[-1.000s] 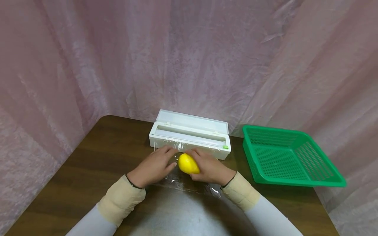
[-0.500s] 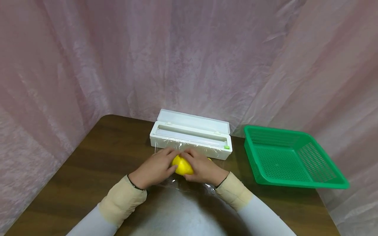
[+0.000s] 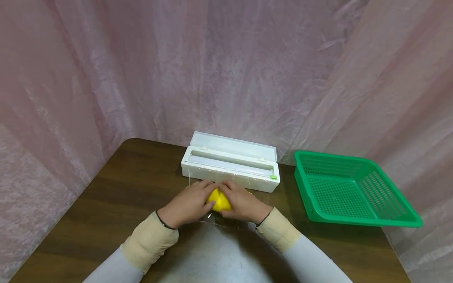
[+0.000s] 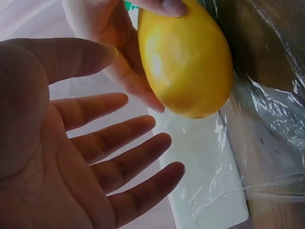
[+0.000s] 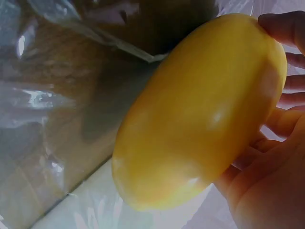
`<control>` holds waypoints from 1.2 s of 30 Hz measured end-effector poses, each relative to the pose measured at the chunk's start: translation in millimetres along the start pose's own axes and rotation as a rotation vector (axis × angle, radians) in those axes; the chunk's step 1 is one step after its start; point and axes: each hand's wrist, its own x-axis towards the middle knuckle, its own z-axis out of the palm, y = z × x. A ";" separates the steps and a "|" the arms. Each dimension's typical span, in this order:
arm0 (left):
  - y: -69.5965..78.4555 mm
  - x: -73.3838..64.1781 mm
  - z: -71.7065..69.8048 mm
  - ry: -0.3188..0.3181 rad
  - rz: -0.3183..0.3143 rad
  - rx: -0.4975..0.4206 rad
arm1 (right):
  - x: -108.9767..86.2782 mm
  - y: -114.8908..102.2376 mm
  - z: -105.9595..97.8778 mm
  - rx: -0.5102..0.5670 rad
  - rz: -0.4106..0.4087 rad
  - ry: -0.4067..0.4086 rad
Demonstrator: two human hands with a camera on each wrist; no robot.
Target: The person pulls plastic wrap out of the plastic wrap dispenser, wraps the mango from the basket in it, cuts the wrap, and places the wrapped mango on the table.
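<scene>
A smooth, oval yellow fruit (image 3: 220,199) is held just in front of the white cling film dispenser (image 3: 230,175). My right hand (image 3: 244,202) grips it from the right, thumb on the near side. The left wrist view shows this hold, with the fruit (image 4: 187,62) beside the right thumb. My left hand (image 3: 187,202) is at the fruit's left side; from its own wrist view the left hand (image 4: 86,143) has spread fingers and a gap to the fruit. Clear cling film (image 5: 52,109) stretches over the table below.
The dispenser's lid (image 3: 233,145) stands raised, and a green slider (image 3: 273,177) sits at its right end. A green plastic basket (image 3: 354,221) stands to the right. Behind my right hand peeks a small yellow patch (image 3: 250,193). Pink curtain (image 3: 226,70) hangs behind the wooden table (image 3: 141,165).
The fruit and my right hand have shifted slightly left, toward my left hand. The left fingers and thumb, apart from the fruit a second ago, now reach its edge in the head view.
</scene>
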 end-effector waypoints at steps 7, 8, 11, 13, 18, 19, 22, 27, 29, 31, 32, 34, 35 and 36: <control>1.6 -0.1 0.4 0.003 0.009 -0.006 | -0.6 2.2 1.8 0.048 0.014 0.000; 2.0 -0.1 0.9 0.004 0.009 -0.004 | -1.2 2.3 1.8 0.055 0.014 0.007; 2.9 0.4 2.4 0.002 0.013 0.002 | -3.3 2.6 1.9 0.065 0.017 0.029; 3.6 1.1 3.2 -0.001 0.021 0.005 | -4.7 3.2 2.5 0.066 0.024 0.040; 3.7 1.6 4.8 -0.004 0.040 0.018 | -7.8 3.5 5.1 0.062 0.039 0.051; 3.5 1.2 5.0 -0.002 0.042 0.023 | -8.8 2.8 5.0 0.069 0.046 0.052; 3.1 0.3 5.7 0.000 0.046 0.029 | -13.6 0.6 2.5 0.121 0.080 0.075; 3.7 1.1 6.0 -0.002 0.053 0.027 | -31.4 0.4 -6.9 0.221 0.135 0.168; 3.9 1.3 4.9 -0.003 0.049 0.022 | -40.8 1.5 -10.5 0.239 0.152 0.205; 3.6 1.0 3.3 0.001 0.044 0.020 | -49.6 3.0 -13.5 0.259 0.168 0.229; 3.6 0.8 2.2 0.005 0.040 0.019 | -53.2 4.2 -14.8 0.268 0.173 0.236; 3.5 0.6 -0.9 0.012 0.035 0.017 | -59.3 6.9 -17.3 0.277 0.181 0.244; 3.4 0.7 -2.7 0.012 0.033 0.014 | -61.8 8.4 -18.7 0.277 0.184 0.246; 3.4 0.8 -4.6 0.014 0.032 0.014 | -64.1 10.2 -20.1 0.272 0.182 0.250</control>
